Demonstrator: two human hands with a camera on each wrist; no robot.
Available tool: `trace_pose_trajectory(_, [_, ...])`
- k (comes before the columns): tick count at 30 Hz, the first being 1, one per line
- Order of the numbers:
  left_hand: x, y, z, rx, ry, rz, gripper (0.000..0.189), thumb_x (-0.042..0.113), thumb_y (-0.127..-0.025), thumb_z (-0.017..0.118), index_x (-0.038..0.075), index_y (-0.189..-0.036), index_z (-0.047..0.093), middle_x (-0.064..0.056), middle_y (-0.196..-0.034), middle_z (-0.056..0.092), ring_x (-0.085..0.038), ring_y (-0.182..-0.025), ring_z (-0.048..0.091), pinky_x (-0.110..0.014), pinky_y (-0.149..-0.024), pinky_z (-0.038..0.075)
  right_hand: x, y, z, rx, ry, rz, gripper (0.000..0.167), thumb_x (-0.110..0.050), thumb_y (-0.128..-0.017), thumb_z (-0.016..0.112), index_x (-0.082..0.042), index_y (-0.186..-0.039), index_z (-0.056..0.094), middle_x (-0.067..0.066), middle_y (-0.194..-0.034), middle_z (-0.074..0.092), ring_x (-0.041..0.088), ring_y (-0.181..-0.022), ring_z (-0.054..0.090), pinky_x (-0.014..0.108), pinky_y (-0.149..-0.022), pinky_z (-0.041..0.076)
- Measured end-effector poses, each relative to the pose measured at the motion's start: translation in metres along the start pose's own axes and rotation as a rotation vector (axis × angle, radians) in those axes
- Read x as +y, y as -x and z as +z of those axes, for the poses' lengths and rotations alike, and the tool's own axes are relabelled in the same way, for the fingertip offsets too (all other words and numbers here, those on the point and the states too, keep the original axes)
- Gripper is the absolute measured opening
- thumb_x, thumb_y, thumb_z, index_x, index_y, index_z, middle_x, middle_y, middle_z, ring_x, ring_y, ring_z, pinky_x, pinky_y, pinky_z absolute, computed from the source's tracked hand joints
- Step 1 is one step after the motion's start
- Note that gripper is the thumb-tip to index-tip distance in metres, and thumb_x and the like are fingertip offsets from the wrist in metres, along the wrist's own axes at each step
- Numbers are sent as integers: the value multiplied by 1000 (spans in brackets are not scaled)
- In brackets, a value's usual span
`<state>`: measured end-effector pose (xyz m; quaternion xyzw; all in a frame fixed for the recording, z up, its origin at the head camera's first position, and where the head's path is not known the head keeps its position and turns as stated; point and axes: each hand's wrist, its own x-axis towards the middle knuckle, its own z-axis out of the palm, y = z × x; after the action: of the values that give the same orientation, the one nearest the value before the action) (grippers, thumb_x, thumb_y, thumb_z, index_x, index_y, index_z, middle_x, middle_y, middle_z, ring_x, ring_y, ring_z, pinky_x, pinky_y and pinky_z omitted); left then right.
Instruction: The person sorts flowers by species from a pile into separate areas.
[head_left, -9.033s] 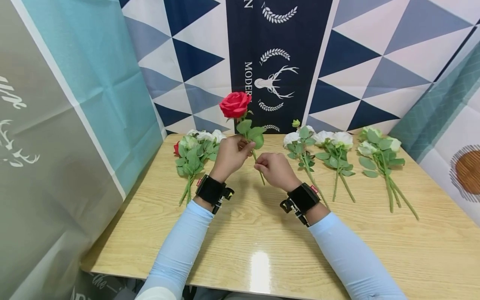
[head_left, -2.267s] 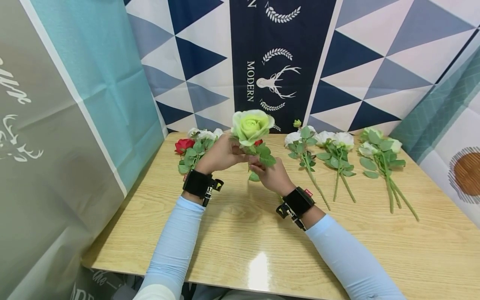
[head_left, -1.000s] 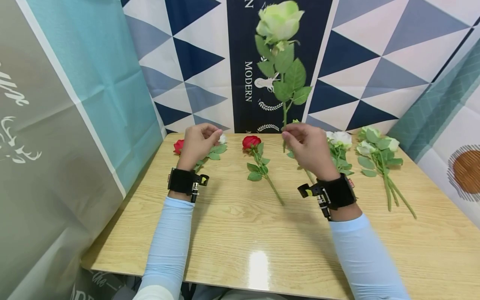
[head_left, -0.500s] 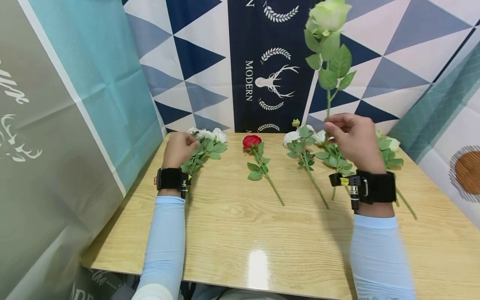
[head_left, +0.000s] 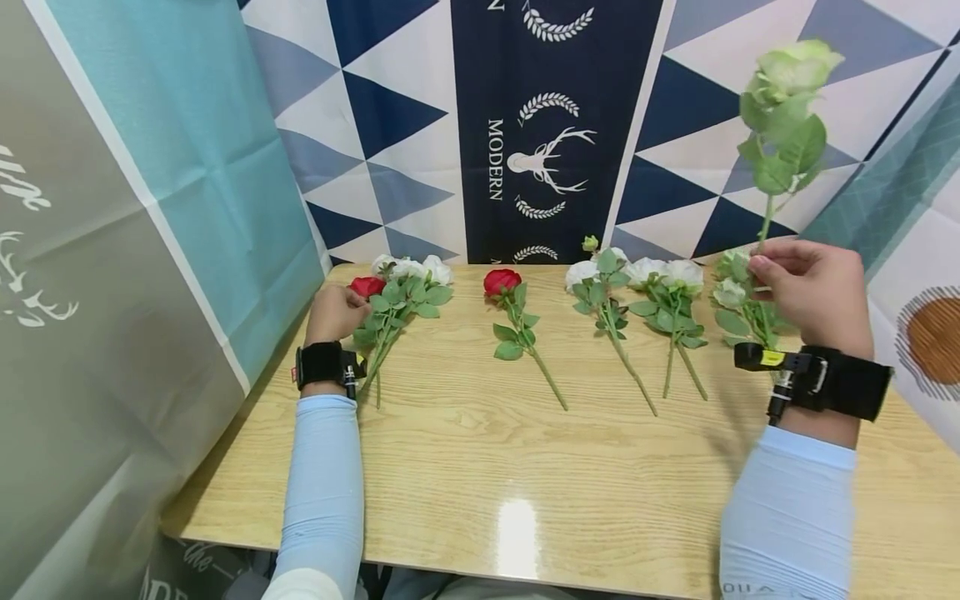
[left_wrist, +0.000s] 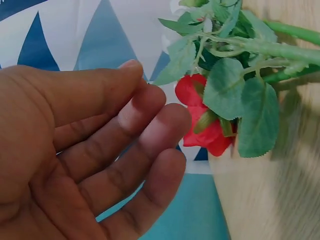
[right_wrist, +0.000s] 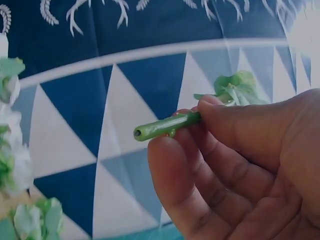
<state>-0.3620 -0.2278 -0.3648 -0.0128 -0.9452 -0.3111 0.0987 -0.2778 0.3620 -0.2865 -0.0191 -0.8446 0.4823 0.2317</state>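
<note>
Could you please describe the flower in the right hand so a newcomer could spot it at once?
Start at the wooden table and go to the right hand above its right side. It holds a pale green rose. Only this flower is held aloft; the neighbouring flowers lie on the table.

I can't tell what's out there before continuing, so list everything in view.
Table: one, light wood, below the flowers
Pale green rose: one, pale green, raised above table's right side
Red rose: one, red, lying mid-table
Left bunch: one, red and white, table's left
White flowers: two groups, white, right of centre
Far-right bunch: one, pale green-white, partly hidden
Cloth: count unclear, mainly blue, white, grey, around table
Wristbands: two, black, on wrists
Sleeves: two, light blue, on forearms
Left hand: one, bare, beside left bunch
Right hand: one, bare, pinching pale green rose
</note>
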Motion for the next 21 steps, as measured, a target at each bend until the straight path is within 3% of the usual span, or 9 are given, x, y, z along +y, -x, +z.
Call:
trace_pose_trajectory(3, [0, 0, 0, -74, -30, -15, 21, 14, -99, 67, -3, -102, 78, -21, -102, 73, -33, -85, 65, -42, -74, 50, 13, 0, -10, 15, -7, 71, 17, -24, -101, 65, -13, -111, 74, -27, -76, 67, -6, -71, 66, 16, -61, 56])
trace_pose_trajectory(7, [-3, -3, 4, -183, -44, -15, 19, 15, -97, 70, -2, -101, 78, -16, -91, 73, -27, -76, 63, -36, -68, 48, 32, -1, -19, 13, -19, 164, 9, -28, -101, 65, -29, -97, 73, -27, -72, 66, -5, -68, 66, 17, -60, 56])
trace_pose_trajectory(10, [-7, -6, 10, -236, -42, -24, 20, 17, -96, 72, -2, -101, 78, -12, -81, 72, -23, -72, 63, -33, -66, 48, 48, -4, -23, 4, -53, 219, 19, -24, -101, 65, -34, -86, 72, -26, -68, 66, -3, -64, 67, 18, -59, 56])
trace_pose_trajectory(14, [-10, -5, 14, -311, 3, -114, 20, 17, -97, 72, -1, -101, 77, -10, -78, 70, -20, -69, 64, -30, -63, 50, 69, -9, -25, -20, -46, 288, 30, -22, -102, 64, -36, -75, 70, -24, -65, 64, 0, -60, 69, 20, -58, 57])
trace_pose_trajectory(18, [-9, -3, 16, -344, 26, -168, 21, 20, -93, 76, -1, -89, 73, -8, -70, 67, -18, -61, 61, -29, -61, 50, 90, -11, -26, -32, 115, 313, 19, -25, -102, 61, -12, -99, 75, -23, -65, 59, 1, -57, 67, 22, -57, 56])
trace_pose_trajectory(21, [-10, -3, 17, -350, -9, -172, 26, 20, -90, 79, 2, -75, 68, -4, -62, 62, -14, -55, 55, -29, -59, 46, 103, -12, -24, -42, 221, 327, 39, -25, -103, 60, 10, -120, 65, -21, -66, 57, 1, -55, 66, 23, -56, 55])
